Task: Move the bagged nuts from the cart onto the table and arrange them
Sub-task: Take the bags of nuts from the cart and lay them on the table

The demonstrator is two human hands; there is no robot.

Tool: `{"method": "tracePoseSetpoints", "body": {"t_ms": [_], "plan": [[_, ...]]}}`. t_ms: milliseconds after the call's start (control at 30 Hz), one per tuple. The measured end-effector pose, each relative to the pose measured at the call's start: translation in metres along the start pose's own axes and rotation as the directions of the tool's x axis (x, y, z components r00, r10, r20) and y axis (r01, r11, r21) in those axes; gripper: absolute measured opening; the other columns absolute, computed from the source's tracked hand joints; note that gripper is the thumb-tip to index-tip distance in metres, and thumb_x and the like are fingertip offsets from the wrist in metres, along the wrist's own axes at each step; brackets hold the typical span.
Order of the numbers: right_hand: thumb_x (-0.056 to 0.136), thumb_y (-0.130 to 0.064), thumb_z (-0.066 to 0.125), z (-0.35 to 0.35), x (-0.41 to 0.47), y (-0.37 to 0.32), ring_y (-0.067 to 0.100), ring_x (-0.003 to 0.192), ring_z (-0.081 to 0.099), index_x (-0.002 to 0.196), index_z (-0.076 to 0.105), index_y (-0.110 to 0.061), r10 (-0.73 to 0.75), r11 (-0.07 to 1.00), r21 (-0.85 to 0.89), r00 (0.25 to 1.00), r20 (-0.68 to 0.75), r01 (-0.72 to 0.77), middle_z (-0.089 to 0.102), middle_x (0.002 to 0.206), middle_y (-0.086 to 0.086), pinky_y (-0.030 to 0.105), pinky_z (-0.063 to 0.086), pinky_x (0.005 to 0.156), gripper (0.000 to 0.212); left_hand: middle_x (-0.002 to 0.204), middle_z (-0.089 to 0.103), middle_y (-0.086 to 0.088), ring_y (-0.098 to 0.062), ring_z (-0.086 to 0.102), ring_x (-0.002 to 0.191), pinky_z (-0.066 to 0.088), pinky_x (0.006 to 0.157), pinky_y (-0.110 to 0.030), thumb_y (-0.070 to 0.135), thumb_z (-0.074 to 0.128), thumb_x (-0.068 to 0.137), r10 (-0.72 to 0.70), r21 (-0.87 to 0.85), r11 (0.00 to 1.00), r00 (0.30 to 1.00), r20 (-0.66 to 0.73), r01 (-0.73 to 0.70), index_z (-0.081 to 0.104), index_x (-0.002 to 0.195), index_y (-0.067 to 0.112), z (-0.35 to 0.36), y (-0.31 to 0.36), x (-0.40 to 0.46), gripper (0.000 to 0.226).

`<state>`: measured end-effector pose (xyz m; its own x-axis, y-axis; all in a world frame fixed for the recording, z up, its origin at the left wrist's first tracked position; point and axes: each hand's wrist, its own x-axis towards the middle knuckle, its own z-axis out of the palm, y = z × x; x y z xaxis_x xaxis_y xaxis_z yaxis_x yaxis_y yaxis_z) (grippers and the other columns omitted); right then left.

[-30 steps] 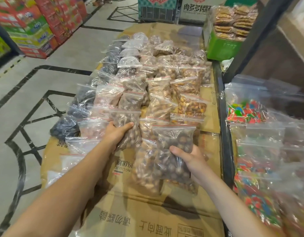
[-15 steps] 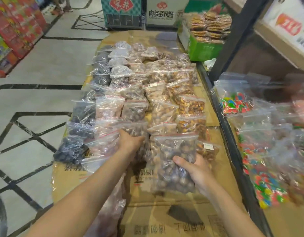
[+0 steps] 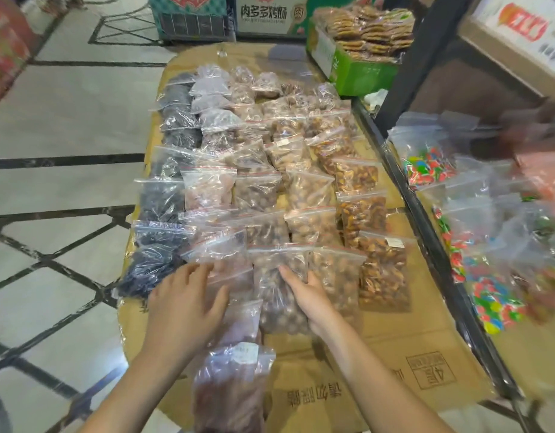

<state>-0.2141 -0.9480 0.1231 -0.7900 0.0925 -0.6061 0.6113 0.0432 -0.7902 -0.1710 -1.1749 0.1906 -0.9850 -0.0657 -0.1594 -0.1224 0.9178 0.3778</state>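
Note:
Several rows of clear zip bags of nuts lie on the cardboard-covered table. They run from dark ones on the left to golden ones on the right. My right hand holds a bag of round brown nuts at the near end of a row, thumb on top and fingers round its right edge. With fingers spread, my left hand presses flat on a bag of pinkish nuts beside it. Between my forearms near the front edge lies a bag of reddish-brown nuts.
A black metal rail borders the table on the right. Beyond it lie bags of coloured candy. A green box of packed snacks stands at the far right corner, with cartons behind. Tiled floor lies to the left.
My right hand has lowered the bag of round brown nuts flat into the row. My left hand has drawn back to the near bags and now lies flat with fingers spread.

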Motion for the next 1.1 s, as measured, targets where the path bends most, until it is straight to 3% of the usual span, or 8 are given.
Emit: {"method": "tracePoseSetpoints", "body": {"t_ms": [133, 267, 400, 533, 733, 833, 1000, 1100], "plan": [[0.085, -0.063, 0.073, -0.002, -0.003, -0.001, 0.008, 0.107, 0.065, 0.134, 0.059, -0.022, -0.058, 0.984, -0.171, 0.996, -0.062, 0.046, 0.067, 0.127, -0.01, 0.018, 0.048, 0.076, 0.066, 0.132, 0.062, -0.005, -0.033, 0.057, 0.121, 0.048, 0.099, -0.054, 0.065, 0.033, 0.089, -0.036, 0.084, 0.996, 0.999, -0.023, 0.038, 0.057, 0.137, 0.025, 0.006, -0.018, -0.012, 0.066], [0.084, -0.071, 0.068, -0.008, -0.006, 0.003, 0.022, 0.119, 0.064, 0.144, 0.05, -0.013, -0.094, 0.929, -0.368, 0.989, -0.111, 0.047, 0.065, 0.133, -0.001, 0.035, 0.053, 0.094, 0.086, 0.133, 0.061, -0.009, -0.037, 0.057, 0.119, 0.048, 0.097, -0.056, 0.063, 0.034, 0.087, -0.052, 0.096, 0.994, 0.998, -0.036, 0.055, 0.06, 0.132, 0.023, 0.01, -0.015, -0.019, 0.066], [0.092, -0.047, 0.073, -0.015, -0.011, 0.006, 0.018, 0.1, 0.066, 0.134, 0.048, -0.01, -0.14, 0.882, -0.461, 0.988, -0.061, 0.097, 0.066, 0.11, -0.004, 0.022, 0.048, 0.072, 0.061, 0.135, 0.059, -0.011, -0.039, 0.056, 0.121, 0.047, 0.096, -0.057, 0.062, 0.035, 0.085, -0.051, 0.108, 0.993, 0.998, -0.043, 0.055, 0.059, 0.133, 0.023, 0.009, -0.005, -0.021, 0.067], [0.096, -0.056, 0.063, -0.016, -0.016, 0.007, 0.029, 0.14, 0.05, 0.16, 0.022, -0.008, -0.124, 0.837, -0.54, 0.992, -0.036, 0.085, 0.046, 0.158, 0.009, 0.041, 0.048, 0.11, 0.091, 0.139, 0.057, -0.01, -0.037, 0.052, 0.126, 0.045, 0.098, -0.056, 0.061, 0.034, 0.085, -0.041, 0.149, 0.988, 0.998, -0.046, 0.047, 0.057, 0.137, 0.024, 0.007, 0.006, -0.02, 0.068], [0.1, -0.058, 0.052, -0.025, -0.035, 0.008, 0.03, 0.151, 0.035, 0.164, -0.013, -0.019, -0.221, 0.766, -0.6, 0.971, 0.093, 0.232, 0.016, 0.172, 0.004, 0.044, 0.035, 0.122, 0.099, 0.135, 0.058, -0.011, -0.037, 0.056, 0.121, 0.046, 0.095, -0.056, 0.056, 0.04, 0.085, 0.026, 0.234, 0.972, 0.997, -0.07, -0.009, 0.057, 0.133, 0.024, 0.012, 0.033, -0.02, 0.06], [0.107, -0.047, 0.045, -0.035, -0.043, 0.011, 0.02, 0.16, -0.002, 0.165, -0.004, -0.017, -0.387, 0.544, -0.729, 0.895, 0.221, 0.415, -0.007, 0.173, -0.001, 0.034, 0.007, 0.127, 0.082, 0.133, 0.061, -0.013, -0.039, 0.057, 0.119, 0.046, 0.096, -0.057, 0.056, 0.038, 0.086, 0.027, 0.248, 0.969, 0.997, -0.078, -0.006, 0.059, 0.132, 0.023, 0.02, 0.049, -0.017, 0.061], [0.109, -0.048, 0.036, -0.058, -0.041, -0.009, 0.021, 0.16, -0.01, 0.163, 0.025, -0.023, -0.488, 0.34, -0.792, 0.816, 0.312, 0.506, 0.004, 0.174, -0.003, 0.038, -0.003, 0.126, 0.06, 0.145, 0.052, -0.013, -0.044, 0.046, 0.132, 0.038, 0.104, -0.063, 0.063, 0.03, 0.09, -0.018, 0.265, 0.964, 0.999, -0.037, 0.027, 0.05, 0.141, 0.03, 0.032, 0.07, -0.006, 0.064], [0.108, -0.053, 0.031, -0.069, -0.04, -0.033, 0.019, 0.158, -0.018, 0.164, 0.019, -0.028, -0.511, 0.282, -0.807, 0.793, 0.331, 0.519, -0.005, 0.173, -0.006, 0.047, 0.002, 0.13, 0.063, 0.16, 0.035, -0.013, -0.045, 0.03, 0.145, 0.025, 0.114, -0.065, 0.065, 0.023, 0.091, -0.054, 0.267, 0.962, 0.998, -0.029, 0.06, 0.039, 0.15, 0.032, 0.032, 0.081, 0.004, 0.069]]}}
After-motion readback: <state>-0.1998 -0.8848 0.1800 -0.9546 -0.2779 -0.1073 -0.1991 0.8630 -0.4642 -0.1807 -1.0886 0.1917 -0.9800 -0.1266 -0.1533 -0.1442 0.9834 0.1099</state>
